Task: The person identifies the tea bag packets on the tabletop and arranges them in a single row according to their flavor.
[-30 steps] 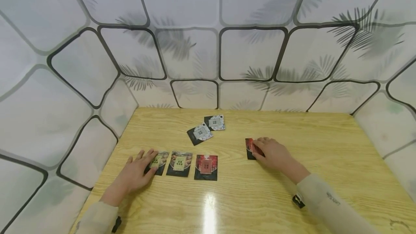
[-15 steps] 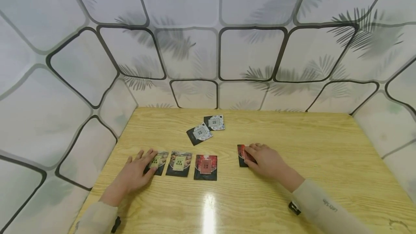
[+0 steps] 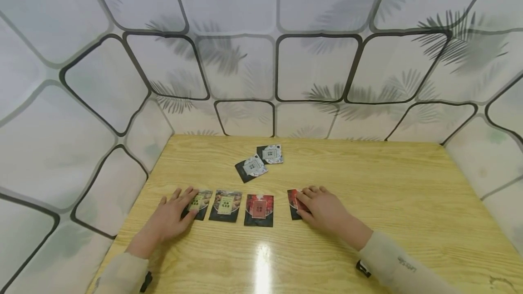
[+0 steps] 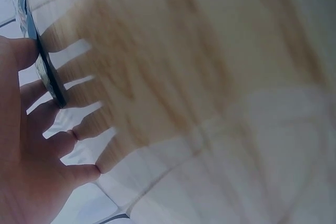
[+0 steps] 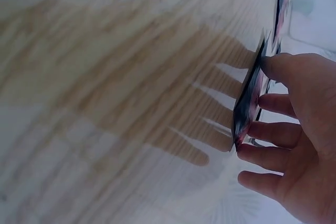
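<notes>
My left hand (image 3: 167,219) rests with spread fingers on a yellow-labelled packet (image 3: 203,204) at the left, covering part of it. A second yellow-labelled packet (image 3: 225,206) lies beside it, then a red packet (image 3: 259,211), in a row. To the right of these my right hand (image 3: 327,210) presses its fingertips on another red packet (image 3: 292,204), hiding its right part. In the right wrist view that packet (image 5: 244,108) lies flat under straight fingers and thumb. The left wrist view shows the left packet (image 4: 51,77) edge-on beneath the fingertips.
Two grey-and-black packets (image 3: 251,167) overlap at a corner, farther back on the wooden table (image 3: 367,167). Behind the table rises a patterned fabric wall (image 3: 245,67), with side walls at left and right.
My right hand has slid the red packet left and toward me, closer to the row. The left hand and the other packets have stayed in place.
</notes>
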Motion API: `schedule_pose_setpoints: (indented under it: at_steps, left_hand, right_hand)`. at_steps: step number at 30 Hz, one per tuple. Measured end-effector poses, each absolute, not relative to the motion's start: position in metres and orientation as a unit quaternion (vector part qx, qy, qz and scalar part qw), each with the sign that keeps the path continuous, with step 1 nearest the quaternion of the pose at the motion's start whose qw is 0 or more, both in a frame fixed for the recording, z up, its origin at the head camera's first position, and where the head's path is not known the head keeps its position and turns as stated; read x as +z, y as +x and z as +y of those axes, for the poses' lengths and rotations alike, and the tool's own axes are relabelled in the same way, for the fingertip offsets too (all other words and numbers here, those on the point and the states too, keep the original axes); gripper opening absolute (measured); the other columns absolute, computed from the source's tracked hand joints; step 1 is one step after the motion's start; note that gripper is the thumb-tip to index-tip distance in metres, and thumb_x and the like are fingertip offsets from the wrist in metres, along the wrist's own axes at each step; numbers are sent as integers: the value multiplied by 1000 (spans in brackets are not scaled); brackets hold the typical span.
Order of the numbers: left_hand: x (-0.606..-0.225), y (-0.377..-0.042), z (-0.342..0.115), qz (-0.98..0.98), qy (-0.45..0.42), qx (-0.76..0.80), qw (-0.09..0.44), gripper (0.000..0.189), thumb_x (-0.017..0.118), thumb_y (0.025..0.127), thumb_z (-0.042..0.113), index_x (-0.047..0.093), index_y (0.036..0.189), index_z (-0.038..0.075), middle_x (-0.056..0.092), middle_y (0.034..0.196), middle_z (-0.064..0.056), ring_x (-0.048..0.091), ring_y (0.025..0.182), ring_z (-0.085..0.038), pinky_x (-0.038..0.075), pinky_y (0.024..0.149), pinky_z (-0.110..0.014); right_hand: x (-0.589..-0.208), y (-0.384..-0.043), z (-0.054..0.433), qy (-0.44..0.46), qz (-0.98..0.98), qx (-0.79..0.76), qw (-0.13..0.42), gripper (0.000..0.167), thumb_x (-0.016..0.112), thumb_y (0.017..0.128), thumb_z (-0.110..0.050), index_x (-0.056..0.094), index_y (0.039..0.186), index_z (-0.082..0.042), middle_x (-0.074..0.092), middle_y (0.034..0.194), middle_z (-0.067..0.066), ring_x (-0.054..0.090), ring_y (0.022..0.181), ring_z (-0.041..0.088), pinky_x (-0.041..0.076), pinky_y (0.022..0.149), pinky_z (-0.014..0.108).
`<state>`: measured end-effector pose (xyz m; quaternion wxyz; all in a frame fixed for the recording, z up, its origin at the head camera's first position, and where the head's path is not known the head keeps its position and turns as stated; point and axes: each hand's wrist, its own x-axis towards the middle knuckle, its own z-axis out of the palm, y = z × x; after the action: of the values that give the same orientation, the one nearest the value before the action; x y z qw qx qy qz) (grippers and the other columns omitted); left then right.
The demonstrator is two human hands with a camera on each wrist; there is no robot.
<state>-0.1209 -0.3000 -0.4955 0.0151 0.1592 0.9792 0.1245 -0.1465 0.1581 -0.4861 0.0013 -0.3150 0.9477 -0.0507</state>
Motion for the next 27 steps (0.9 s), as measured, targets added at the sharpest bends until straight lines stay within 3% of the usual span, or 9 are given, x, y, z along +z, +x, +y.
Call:
schedule_pose_setpoints:
  at_steps: [18,27]
  left_hand:
    - [-500,-121,-301,979,155,131,14,60,56,110,38,45,161,9,45,164,-21,37,150,-57,28,111,-84]
    - [-500,-122,-301,979,157,133,13,60,56,110,38,46,160,8,45,164,-22,37,150,-57,28,110,-85]
  right_hand:
    - [-488,-137,134,-324,946,10,-18,50,62,105,-49,71,138,-12,72,135,15,68,126,34,54,106,55]
    - [-492,-133,123,-341,938,29,-58,47,65,102,-50,74,130,-14,76,123,10,71,112,28,58,97,49]
